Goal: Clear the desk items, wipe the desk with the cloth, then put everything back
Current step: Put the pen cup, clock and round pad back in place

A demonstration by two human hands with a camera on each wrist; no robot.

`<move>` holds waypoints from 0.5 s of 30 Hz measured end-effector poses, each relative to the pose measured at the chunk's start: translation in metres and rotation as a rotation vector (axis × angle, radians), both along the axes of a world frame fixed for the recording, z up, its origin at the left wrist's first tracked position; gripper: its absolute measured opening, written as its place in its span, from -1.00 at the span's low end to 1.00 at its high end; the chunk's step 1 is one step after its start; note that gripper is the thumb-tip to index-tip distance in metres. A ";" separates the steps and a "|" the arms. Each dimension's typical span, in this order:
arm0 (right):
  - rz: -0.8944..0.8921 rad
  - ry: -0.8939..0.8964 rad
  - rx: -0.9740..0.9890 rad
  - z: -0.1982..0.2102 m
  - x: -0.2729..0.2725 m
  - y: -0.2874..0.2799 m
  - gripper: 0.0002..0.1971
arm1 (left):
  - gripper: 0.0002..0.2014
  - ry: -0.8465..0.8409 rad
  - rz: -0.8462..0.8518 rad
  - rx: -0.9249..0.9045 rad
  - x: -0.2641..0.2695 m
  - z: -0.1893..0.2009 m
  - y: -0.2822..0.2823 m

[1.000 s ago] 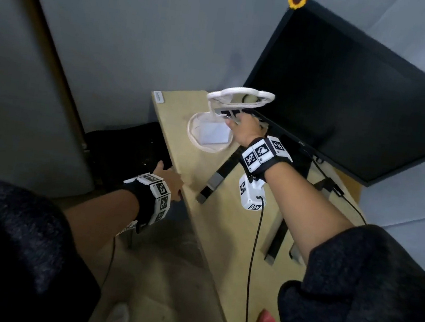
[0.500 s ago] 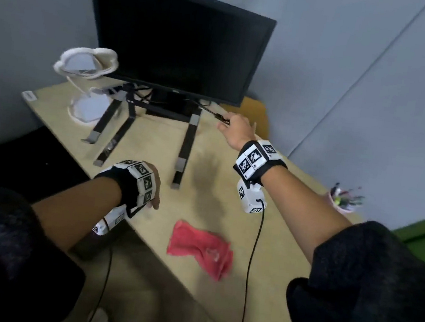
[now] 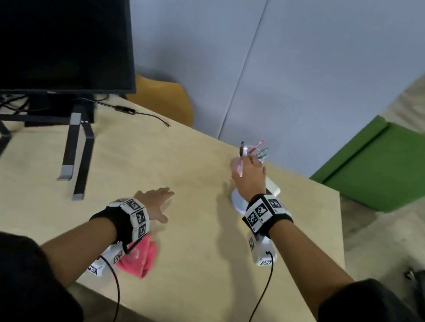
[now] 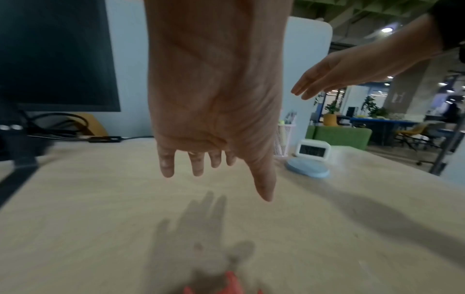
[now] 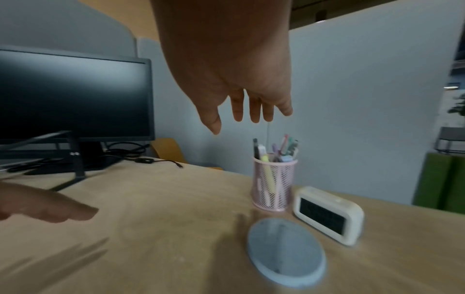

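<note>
My right hand (image 3: 246, 168) hovers open just above the pink mesh pen holder (image 3: 255, 153) at the desk's far right; in the right wrist view its straight fingers (image 5: 254, 113) hang over the holder (image 5: 274, 183) without touching it. A cream digital clock (image 5: 329, 214) and a round blue-grey coaster (image 5: 285, 250) sit beside the holder. My left hand (image 3: 156, 202) is open, palm down, over the bare middle of the desk (image 3: 195, 239); its fingers (image 4: 196, 165) are spread and hold nothing. The pink cloth (image 3: 139, 256) lies crumpled under my left wrist near the front edge.
A black monitor (image 3: 50, 31) and a dark laptop stand (image 3: 72, 148) fill the back left, with a loose cable (image 3: 142, 114) trailing right. Grey partition walls close the back. The desk's right edge drops to the floor beside a green sofa (image 3: 395, 163).
The head view swung right. My right hand left the cable by the monitor and now hangs over the pen holder. My left hand moved from the desk's front edge to over the desk.
</note>
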State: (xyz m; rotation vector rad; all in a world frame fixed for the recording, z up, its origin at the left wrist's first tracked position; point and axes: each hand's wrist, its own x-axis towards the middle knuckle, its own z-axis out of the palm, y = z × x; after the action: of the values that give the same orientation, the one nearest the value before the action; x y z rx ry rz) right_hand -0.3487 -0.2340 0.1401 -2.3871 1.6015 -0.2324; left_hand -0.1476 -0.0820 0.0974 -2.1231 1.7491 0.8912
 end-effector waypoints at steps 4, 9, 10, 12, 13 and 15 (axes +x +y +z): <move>-0.232 -0.093 0.071 -0.017 -0.021 -0.023 -0.44 | -0.03 0.018 -0.066 0.032 -0.008 -0.033 -0.017; -0.442 -0.210 0.155 -0.038 -0.027 -0.060 -0.06 | -0.02 0.049 -0.046 -0.074 -0.010 -0.060 -0.034; -0.459 -0.236 0.167 -0.042 -0.028 -0.068 0.02 | -0.03 0.048 -0.050 -0.089 -0.010 -0.063 -0.037; -0.472 -0.279 0.195 -0.050 -0.028 -0.083 0.12 | -0.05 0.053 -0.053 -0.106 -0.009 -0.068 -0.045; -0.469 -0.306 0.206 -0.054 -0.027 -0.091 0.14 | -0.06 0.057 -0.050 -0.108 -0.009 -0.071 -0.048; -0.454 -0.359 0.215 -0.061 -0.023 -0.105 0.15 | -0.08 0.058 -0.044 -0.114 -0.009 -0.074 -0.056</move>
State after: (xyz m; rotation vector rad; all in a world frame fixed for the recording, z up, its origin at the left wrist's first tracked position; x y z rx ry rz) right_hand -0.3714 -0.3393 0.0791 -1.6855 1.8521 -0.5106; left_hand -0.1562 -0.1381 0.0235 -2.1386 1.9107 0.8695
